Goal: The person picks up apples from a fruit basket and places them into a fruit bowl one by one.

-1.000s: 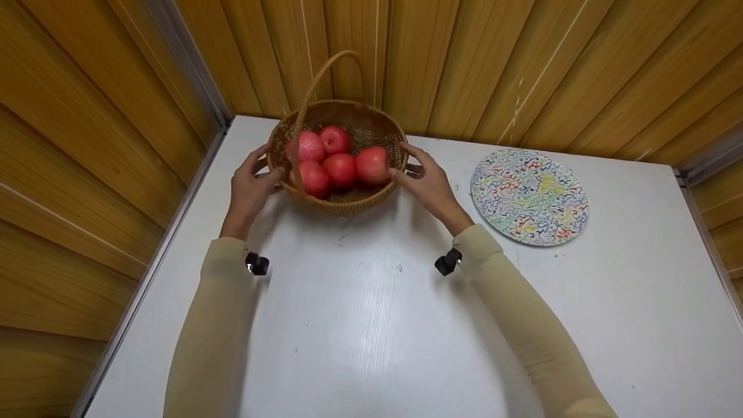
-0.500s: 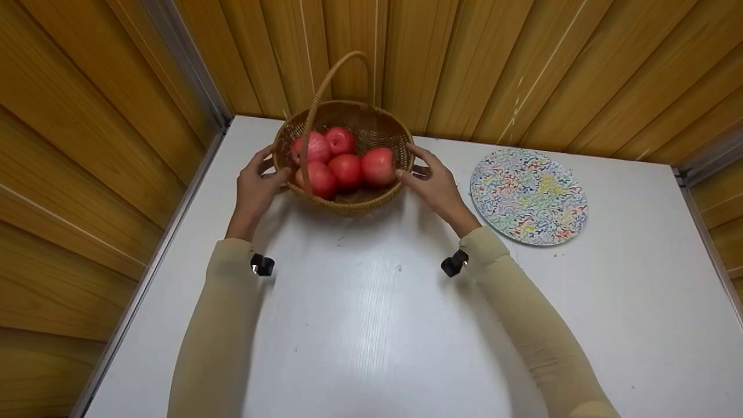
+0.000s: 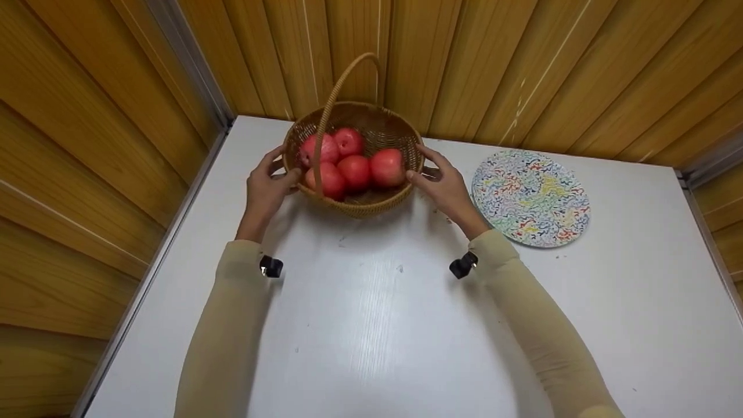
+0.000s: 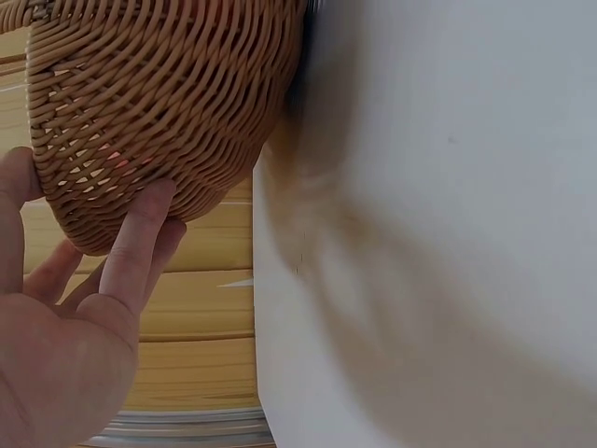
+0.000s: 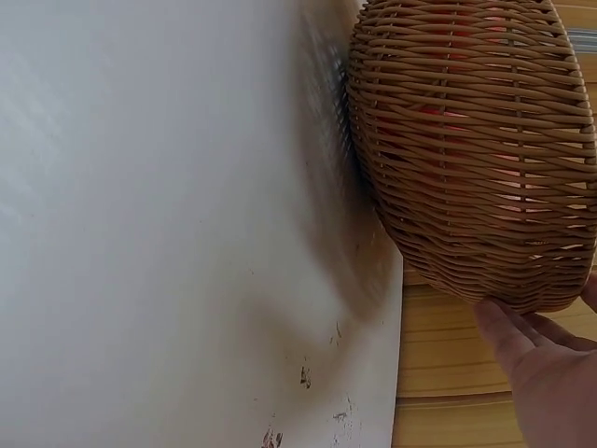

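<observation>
A round wicker basket point(image 3: 363, 209) with a tall arched handle point(image 3: 326, 119) is near the back of the table, holding several red apples point(image 3: 354, 171). My left hand point(image 3: 268, 184) grips its left side, thumb at the rim; in the left wrist view the fingers of that left hand point(image 4: 75, 345) spread under the woven wall point(image 4: 168, 103). On the opposite side my right hand point(image 3: 446, 184) holds the rim with the thumb in front. The right wrist view shows the right hand's fingers point(image 5: 508, 336) against the basket's outer weave point(image 5: 476, 159).
A round plate point(image 3: 531, 197) with a multicoloured speckled pattern lies on the white table point(image 3: 371, 325), right of the basket. Wood-panelled walls point(image 3: 464, 69) rise behind the table and on both sides. A metal frame edge point(image 3: 151, 273) runs along the left.
Both hands have shifted steadily a little to the right, carrying the basket and its apples with them. The plate has stayed in place.
</observation>
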### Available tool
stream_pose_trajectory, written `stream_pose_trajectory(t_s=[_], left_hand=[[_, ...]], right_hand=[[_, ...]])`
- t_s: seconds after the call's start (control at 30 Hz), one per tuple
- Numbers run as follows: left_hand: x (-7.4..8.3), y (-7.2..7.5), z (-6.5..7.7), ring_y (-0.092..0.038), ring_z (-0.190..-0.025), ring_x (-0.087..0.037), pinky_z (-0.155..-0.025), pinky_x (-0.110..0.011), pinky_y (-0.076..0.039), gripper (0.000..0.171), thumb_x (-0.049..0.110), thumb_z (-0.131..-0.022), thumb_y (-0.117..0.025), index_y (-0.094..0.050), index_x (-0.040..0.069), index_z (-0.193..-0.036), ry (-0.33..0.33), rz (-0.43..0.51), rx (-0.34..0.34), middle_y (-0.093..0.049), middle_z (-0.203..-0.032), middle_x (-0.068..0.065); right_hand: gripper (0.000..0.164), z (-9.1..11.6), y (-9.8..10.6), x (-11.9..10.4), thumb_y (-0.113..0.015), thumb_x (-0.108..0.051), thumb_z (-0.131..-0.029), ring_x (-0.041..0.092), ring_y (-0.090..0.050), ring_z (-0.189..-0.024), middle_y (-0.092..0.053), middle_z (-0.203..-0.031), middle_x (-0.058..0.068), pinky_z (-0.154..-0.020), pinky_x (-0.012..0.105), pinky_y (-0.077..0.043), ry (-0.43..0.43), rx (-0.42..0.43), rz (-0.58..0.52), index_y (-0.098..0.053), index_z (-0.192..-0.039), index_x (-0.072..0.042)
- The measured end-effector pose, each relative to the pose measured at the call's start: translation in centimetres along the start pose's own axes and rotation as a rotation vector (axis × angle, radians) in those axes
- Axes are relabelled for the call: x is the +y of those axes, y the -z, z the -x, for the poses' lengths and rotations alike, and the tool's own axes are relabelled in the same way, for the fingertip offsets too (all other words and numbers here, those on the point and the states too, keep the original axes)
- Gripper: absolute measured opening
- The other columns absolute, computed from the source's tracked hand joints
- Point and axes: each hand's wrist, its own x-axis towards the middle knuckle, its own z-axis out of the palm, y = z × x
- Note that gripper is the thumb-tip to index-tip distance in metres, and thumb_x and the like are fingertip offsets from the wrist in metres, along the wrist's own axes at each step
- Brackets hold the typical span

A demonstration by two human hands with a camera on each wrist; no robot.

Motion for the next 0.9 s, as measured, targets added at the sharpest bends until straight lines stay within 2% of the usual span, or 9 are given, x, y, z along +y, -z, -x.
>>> stream_pose_trajectory(t_s=[0.2,0.33,0.63,0.9], left_hand=[[0.2,-0.6,0.1,-0.071,-0.114,-0.027,-0.082,-0.034,-0.063,0.063,0.016,-0.099,-0.073,-0.053,0.017,-0.159,-0.03,0.005,0.001,-0.06,-0.147,-0.018],[0.1,-1.0,0.1,-0.071,-0.114,-0.027,-0.08,-0.033,-0.064,0.063,0.016,-0.098,-0.074,-0.054,0.017,-0.158,-0.04,0.016,0.004,-0.061,-0.147,-0.017],[0.4,-1.7,0.3,-0.071,-0.114,-0.027,-0.081,-0.035,-0.064,0.062,0.015,-0.098,-0.074,-0.054,0.017,-0.158,-0.051,0.009,-0.003,-0.06,-0.147,-0.018],[0.6,-2.2,0.4,-0.07,-0.115,-0.026,-0.084,-0.036,-0.063,0.063,0.018,-0.099,-0.075,-0.053,0.018,-0.158,-0.037,-0.002,-0.009,-0.059,-0.149,-0.017]], right_hand=[[0.071,0.4,0.6,0.1,-0.077,-0.038,-0.099,0.028,-0.059,-0.136,-0.041,-0.166,0.004,-0.106,0.041,-0.053,0.004,0.005,0.023,-0.048,-0.162,-0.022],[0.071,0.5,0.9,0.4,-0.076,-0.035,-0.1,0.031,-0.059,-0.136,-0.043,-0.164,0.006,-0.106,0.042,-0.053,0.007,0.003,0.026,-0.046,-0.163,-0.02],[0.07,0.7,1.6,0.7,-0.075,-0.032,-0.101,0.031,-0.057,-0.136,-0.041,-0.166,0.002,-0.106,0.04,-0.053,0.002,0.013,0.01,-0.046,-0.162,-0.017],[0.071,0.9,2.2,0.8,-0.076,-0.032,-0.101,0.03,-0.06,-0.134,-0.045,-0.162,0.009,-0.102,0.037,-0.055,0.005,0.01,0.008,-0.046,-0.163,-0.015]])
